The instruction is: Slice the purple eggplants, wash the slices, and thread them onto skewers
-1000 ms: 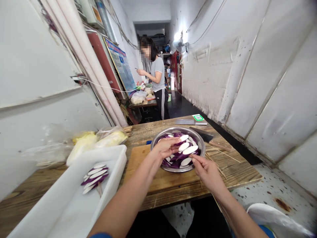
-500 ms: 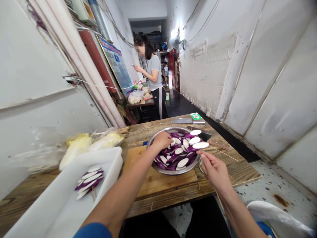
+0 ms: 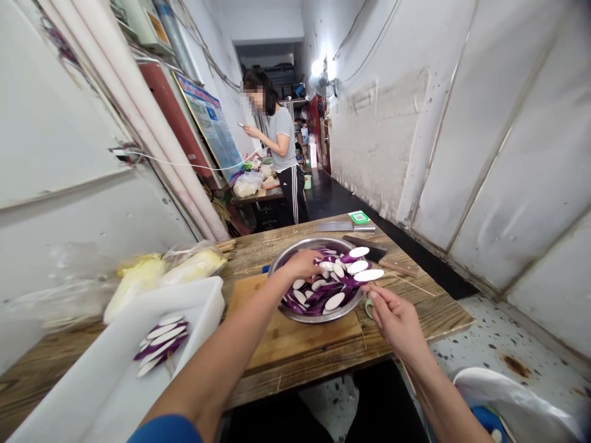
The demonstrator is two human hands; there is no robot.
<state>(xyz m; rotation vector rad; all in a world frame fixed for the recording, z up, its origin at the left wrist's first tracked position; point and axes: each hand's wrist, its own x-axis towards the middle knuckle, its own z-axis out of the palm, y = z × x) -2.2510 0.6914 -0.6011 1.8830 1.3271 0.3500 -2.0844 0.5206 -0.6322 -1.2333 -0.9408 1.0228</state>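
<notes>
A steel bowl (image 3: pixel 295 315) full of purple-skinned, white-fleshed eggplant slices (image 3: pixel 334 301) rests on a wooden cutting board (image 3: pixel 258 344). My left hand (image 3: pixel 305 264) reaches over its left rim, fingers closed at a slice among the pile; the fingertips are partly hidden. To the right of the bowl, my right hand (image 3: pixel 394 317) pinches the lower end of a thin skewer. Several slices (image 3: pixel 368 275) sit on that skewer above my fingers, overhanging the bowl's right side. Threaded slices (image 3: pixel 164 341) with sticks lie in a white plastic tray (image 3: pixel 203 307) at left.
A cleaver (image 3: pixel 341 227) lies at the table's back edge, and a wooden-handled knife (image 3: pixel 399 266) is right of the bowl. Plastic bags (image 3: pixel 194 264) stand behind the tray. Another person (image 3: pixel 281 141) stands beyond the table holding a phone.
My left hand has moved a little to the right within the bowl, over the slices. My right hand keeps the loaded skewer at nearly the same spot. The whole view has shifted slightly.
</notes>
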